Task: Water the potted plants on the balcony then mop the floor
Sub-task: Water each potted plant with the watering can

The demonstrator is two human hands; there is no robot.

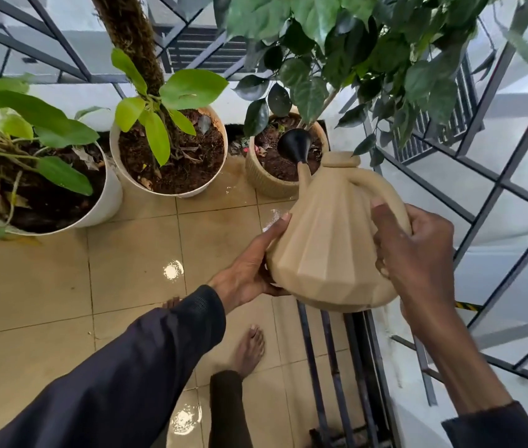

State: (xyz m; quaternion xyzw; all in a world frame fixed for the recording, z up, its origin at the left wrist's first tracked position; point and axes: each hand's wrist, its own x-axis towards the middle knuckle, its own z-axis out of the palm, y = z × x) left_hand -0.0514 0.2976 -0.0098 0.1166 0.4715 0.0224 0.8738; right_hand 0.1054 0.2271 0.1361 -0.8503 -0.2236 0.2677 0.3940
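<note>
A beige faceted watering can (327, 240) is tipped forward, its black rose head (295, 144) hanging over the soil of a ribbed tan pot (256, 176) with a dark-leaved tree. My right hand (417, 253) grips the can's handle at the right. My left hand (253, 270) supports the can's lower left side, fingers spread against it. Two white pots stand to the left: a middle pot (214, 185) with a moss pole and light green leaves, and a far-left pot (107, 205) with trailing leaves.
Beige floor tiles (127, 270) shine with wet patches and puddles. A dark metal railing (498, 195) runs along the right and behind the pots. My bare feet (249, 347) stand on the tiles near a floor grate (337, 367).
</note>
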